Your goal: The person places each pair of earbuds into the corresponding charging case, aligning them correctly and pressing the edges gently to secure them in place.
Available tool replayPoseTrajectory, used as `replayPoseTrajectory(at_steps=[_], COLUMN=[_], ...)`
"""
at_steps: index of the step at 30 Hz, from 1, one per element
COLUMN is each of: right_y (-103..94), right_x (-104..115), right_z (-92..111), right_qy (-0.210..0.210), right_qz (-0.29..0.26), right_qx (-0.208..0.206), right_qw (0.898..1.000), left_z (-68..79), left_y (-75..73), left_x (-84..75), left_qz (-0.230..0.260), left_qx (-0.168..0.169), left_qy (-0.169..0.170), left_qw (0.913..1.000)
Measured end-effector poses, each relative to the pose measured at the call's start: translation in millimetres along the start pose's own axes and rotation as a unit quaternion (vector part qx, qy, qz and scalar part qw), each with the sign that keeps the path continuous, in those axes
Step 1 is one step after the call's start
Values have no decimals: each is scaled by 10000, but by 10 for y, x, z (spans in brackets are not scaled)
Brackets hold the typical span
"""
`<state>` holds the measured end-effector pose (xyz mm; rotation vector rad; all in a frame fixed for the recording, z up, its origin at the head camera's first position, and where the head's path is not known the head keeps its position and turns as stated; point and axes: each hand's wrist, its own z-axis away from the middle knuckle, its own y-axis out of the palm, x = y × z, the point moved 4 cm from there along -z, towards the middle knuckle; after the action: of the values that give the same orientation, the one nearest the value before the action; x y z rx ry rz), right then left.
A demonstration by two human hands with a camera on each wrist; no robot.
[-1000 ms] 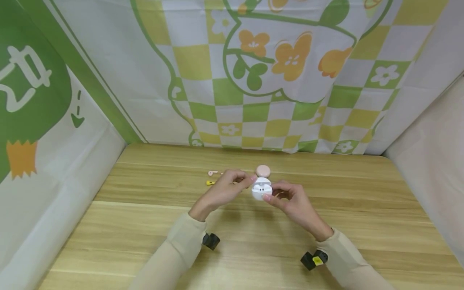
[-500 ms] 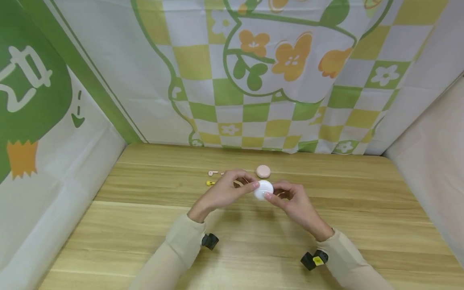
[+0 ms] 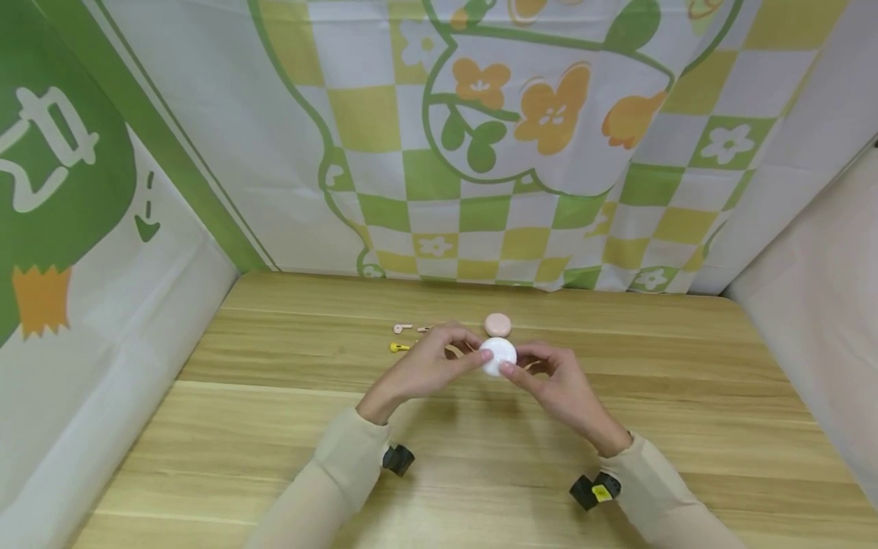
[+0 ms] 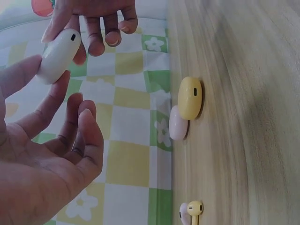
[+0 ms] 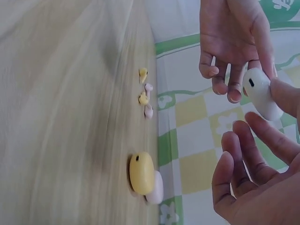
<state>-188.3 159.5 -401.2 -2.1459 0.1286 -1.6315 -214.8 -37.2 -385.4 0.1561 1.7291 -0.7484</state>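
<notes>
Wooden table (image 3: 494, 473) with earbuds (image 5: 143, 98), cases (image 5: 142, 173)

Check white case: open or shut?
Shut. The white case shows one smooth, rounded outline in the head and both wrist views, no lid raised, pinched by the left hand and right hand.

White case (image 4: 58, 57), yellow case (image 4: 190, 98), green-and-yellow checked backdrop (image 3: 430, 174)

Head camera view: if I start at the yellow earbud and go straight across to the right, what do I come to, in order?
Yellow earbud → left hand → white earbud case → right hand.
</notes>
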Motion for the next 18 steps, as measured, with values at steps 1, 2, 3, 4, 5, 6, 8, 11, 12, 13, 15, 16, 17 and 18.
replayPoseTrajectory(at_steps=[1, 2, 3, 4, 5, 6, 8, 11, 12, 13, 15, 16, 17, 18], right_y=[-4, -8, -14, -20, -24, -26, -25, -8, -2, 4, 15, 19, 21, 24], right_x=[5, 13, 20, 27, 39, 52, 83, 128, 138, 146, 156, 161, 164, 163], right_z=[0, 0, 2, 2, 5, 7, 13, 17, 18, 18, 18, 18, 21, 22], right_qy=[-70, -155, -235, -330, -455, -582, -855, -1273, -1374, -1466, -1599, -1644, -1684, -1695], right_qz=[67, 134, 213, 316, 432, 548, 798, 1151, 1227, 1287, 1363, 1397, 1433, 1457], right_qx=[-20, -38, -63, -92, -116, -129, -165, -232, -257, -282, -309, -315, -328, -335], right_qw=[10000, 9998, 9995, 9989, 9980, 9967, 9930, 9849, 9826, 9804, 9772, 9759, 9747, 9741], left_z=[-1, -1, 0, -1, -1, -2, -3, -1, -1, 1, 5, 3, 3, 2], left_y=[1, 2, 2, 3, 5, 6, 8, 16, 19, 23, 31, 37, 42, 48], left_x=[5, 9, 13, 17, 19, 21, 21, 15, 16, 15, 16, 18, 23, 24], left_qz=[10, 15, 6, 0, -19, -35, -79, -124, -112, -93, -64, -50, -40, -51], left_qx=[-10, -21, -33, -35, -39, -41, -27, 31, 59, 91, 144, 165, 183, 193], left_qy=[-18, -34, -44, -44, -32, -22, 15, 66, 55, 45, -19, -41, -69, -76], left_qw=[10000, 10000, 10000, 10000, 10000, 10000, 10000, 9999, 9999, 9999, 9999, 9998, 9998, 9998])
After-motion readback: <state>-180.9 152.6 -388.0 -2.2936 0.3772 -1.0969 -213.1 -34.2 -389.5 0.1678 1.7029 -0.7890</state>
